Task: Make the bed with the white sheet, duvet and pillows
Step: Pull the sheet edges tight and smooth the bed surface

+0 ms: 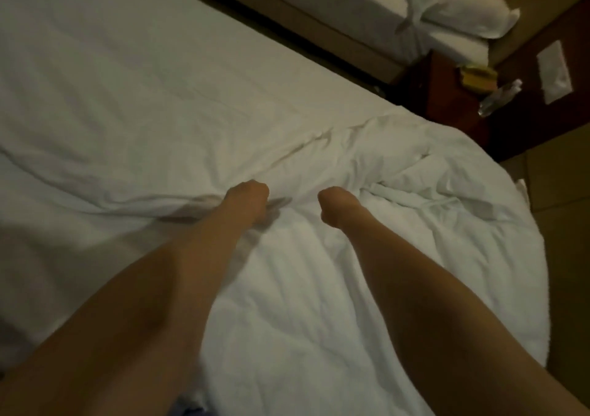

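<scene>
Dim hotel bedroom light is falling on a wide bed in a smooth white sheet (111, 74). Both hands' fingers are curling shut, bunching the rumpled white quilted duvet (367, 240): left hand (247, 197), right hand (336, 205), side by side. Far right, plump white pillows (459, 13) are lying on a second bed beyond a dark wooden nightstand (447, 96).

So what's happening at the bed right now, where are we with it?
A person is leaning over the bed with both arms stretched out. The left hand and the right hand are each closed on a fold of the white duvet, which lies rumpled over the near part of the bed. The white sheet beyond looks fairly flat and is uncovered. White pillows sit on a second bed across the gap, so none are on this bed yet.
</scene>
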`<state>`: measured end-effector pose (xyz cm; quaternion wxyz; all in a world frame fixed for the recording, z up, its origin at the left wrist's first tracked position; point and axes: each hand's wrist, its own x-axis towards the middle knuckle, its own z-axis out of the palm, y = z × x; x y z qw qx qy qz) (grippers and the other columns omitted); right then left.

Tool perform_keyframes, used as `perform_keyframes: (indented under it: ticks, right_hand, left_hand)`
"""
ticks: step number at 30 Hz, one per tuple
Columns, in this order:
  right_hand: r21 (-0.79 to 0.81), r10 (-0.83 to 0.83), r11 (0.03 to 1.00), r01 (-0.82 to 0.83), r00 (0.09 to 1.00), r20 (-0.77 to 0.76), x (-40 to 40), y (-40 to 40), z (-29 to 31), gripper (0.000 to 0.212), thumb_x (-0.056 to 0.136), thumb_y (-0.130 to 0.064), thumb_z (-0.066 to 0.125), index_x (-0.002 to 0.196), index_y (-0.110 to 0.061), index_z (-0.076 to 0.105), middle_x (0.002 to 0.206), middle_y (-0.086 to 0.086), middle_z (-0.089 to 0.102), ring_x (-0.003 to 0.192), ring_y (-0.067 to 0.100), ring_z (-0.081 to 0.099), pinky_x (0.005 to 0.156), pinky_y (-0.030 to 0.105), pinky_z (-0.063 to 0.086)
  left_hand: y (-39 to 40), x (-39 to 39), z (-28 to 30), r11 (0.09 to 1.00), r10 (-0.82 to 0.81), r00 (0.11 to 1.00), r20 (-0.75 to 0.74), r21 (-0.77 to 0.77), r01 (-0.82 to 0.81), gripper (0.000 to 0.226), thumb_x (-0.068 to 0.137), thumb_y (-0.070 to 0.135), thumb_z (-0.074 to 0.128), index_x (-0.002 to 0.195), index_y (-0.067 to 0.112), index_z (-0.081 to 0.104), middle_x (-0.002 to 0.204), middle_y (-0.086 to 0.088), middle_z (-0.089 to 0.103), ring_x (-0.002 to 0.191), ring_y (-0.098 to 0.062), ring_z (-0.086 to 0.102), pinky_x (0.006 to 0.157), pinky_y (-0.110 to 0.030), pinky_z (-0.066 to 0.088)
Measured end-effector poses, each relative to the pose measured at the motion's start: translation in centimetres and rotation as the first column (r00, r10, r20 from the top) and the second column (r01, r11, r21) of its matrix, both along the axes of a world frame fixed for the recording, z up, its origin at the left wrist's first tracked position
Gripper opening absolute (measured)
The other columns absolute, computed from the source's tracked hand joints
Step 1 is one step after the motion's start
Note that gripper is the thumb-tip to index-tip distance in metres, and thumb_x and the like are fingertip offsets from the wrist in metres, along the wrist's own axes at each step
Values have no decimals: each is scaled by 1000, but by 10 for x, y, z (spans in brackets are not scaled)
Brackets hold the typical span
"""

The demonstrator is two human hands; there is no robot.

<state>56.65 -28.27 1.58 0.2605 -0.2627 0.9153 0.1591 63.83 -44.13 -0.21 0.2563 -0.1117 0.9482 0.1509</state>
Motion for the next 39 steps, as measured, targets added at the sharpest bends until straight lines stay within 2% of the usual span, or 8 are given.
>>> perform_keyframes:
  ticks: [11, 17, 23, 28, 31, 33, 36, 39]
  right_hand:
    - [6, 273, 962, -273, 960, 62, -67, -68, -57, 31, 93, -1, 39, 122, -1, 49, 126, 16, 49, 118, 29, 46, 96, 33, 39]
    - [19, 381, 923, -384, 920, 96, -112, -92, -89, 35, 93, -9, 50, 127, -6, 46, 128, 11, 47, 119, 26, 45, 98, 34, 39]
    - [132, 428, 883, -451, 888, 169, -136, -96, -109, 52, 88, -20, 61, 135, -14, 42, 136, 7, 46, 124, 25, 47, 101, 36, 37]
    - [240, 350, 870, -430, 883, 314, -131, -90, -108, 42, 87, -17, 62, 128, -13, 55, 126, 6, 57, 115, 23, 56, 94, 34, 44]
    - [282, 351, 841, -462, 861, 367, -129, -71, -102, 38, 86, -19, 65, 123, -15, 59, 126, 5, 58, 115, 22, 55, 97, 33, 43]
    - [288, 417, 826, -484, 870, 265, -133, -52, -86, 46, 85, -25, 66, 128, -16, 55, 138, 7, 47, 129, 25, 42, 105, 35, 33]
    - [322, 436, 820, -473, 881, 183, -144, -22, -60, 56, 89, -27, 57, 142, -20, 39, 152, 7, 28, 142, 28, 20, 116, 44, 13]
    - [327, 422, 825, -460, 888, 185, -143, -6, -38, 40, 92, -22, 52, 130, -11, 53, 138, 9, 51, 129, 26, 46, 109, 41, 34]
  left_hand:
    - [-27, -45, -60, 948, 290, 957, 29, 125, -291, 40, 92, 24, 53, 127, 7, 44, 129, -11, 46, 122, -28, 46, 98, -36, 41]
    - [-20, -83, -94, 904, 329, 926, 184, 222, -366, 49, 92, 32, 57, 134, 9, 45, 132, -10, 51, 120, -27, 52, 101, -35, 41]
    - [-12, -98, -123, 916, 318, 931, 179, 195, -351, 87, 85, 59, 53, 149, 11, 19, 149, -10, 35, 132, -27, 41, 108, -40, 36]
    - [6, -110, -114, 981, 100, 985, 142, 154, -122, 58, 83, 55, 58, 133, 26, 49, 138, -1, 49, 127, -25, 44, 107, -41, 32]
    - [27, -119, -103, 959, 98, 983, 156, 248, -135, 48, 86, 30, 62, 133, 22, 51, 141, -8, 42, 127, -29, 44, 104, -39, 36]
    - [39, -121, -93, 949, 90, 986, 144, 287, -129, 41, 89, 19, 58, 129, 16, 54, 132, -11, 50, 116, -29, 54, 96, -35, 44]
    - [48, -114, -73, 973, 30, 978, 209, 219, -77, 41, 90, 20, 55, 131, 13, 54, 132, -12, 54, 119, -30, 54, 98, -34, 43]
    - [48, -107, -55, 986, -7, 982, 188, 164, -25, 44, 87, 16, 58, 131, 15, 53, 133, -13, 53, 120, -30, 53, 100, -36, 44]
